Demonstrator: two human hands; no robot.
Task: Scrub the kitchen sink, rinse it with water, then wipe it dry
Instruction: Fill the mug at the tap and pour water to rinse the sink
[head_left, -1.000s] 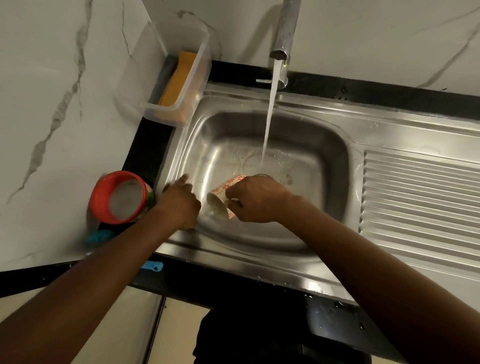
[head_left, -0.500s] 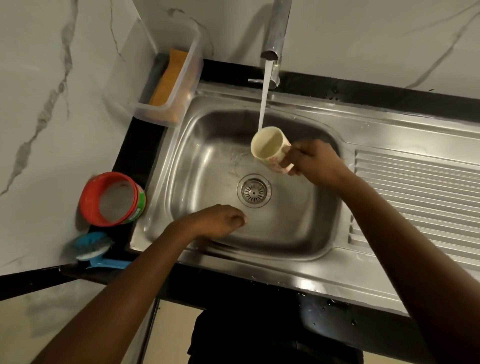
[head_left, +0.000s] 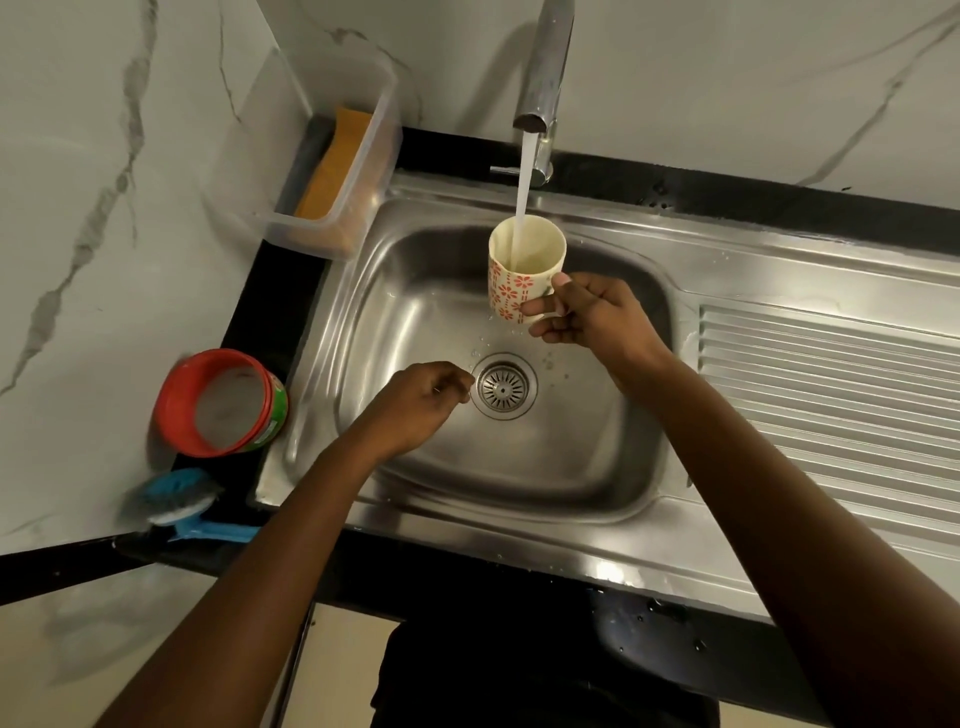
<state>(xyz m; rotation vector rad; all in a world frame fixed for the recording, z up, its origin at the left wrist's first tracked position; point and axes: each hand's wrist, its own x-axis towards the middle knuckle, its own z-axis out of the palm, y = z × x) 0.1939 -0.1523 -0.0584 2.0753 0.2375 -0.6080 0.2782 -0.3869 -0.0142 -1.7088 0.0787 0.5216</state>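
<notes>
The steel sink (head_left: 597, 467) fills the middle of the view, with its round drain (head_left: 503, 386) in the basin floor. Water runs from the tap (head_left: 543, 78) straight into a cream mug with red flowers (head_left: 519, 275). My right hand (head_left: 587, 312) holds that mug upright by its handle under the stream. My left hand (head_left: 415, 405) hovers low in the basin just left of the drain, fingers curled loosely, with nothing visible in it.
A clear plastic tub with an orange sponge (head_left: 332, 166) stands at the sink's back left corner. A red tub of cleaning paste (head_left: 223, 402) and a blue scrub brush (head_left: 176, 501) lie on the black counter at the left. The ribbed drainboard (head_left: 831, 405) stretches right.
My right hand lifted the mug from the basin's front left up under the tap and turned it upright. My left hand moved from the sink's left rim into the basin beside the drain.
</notes>
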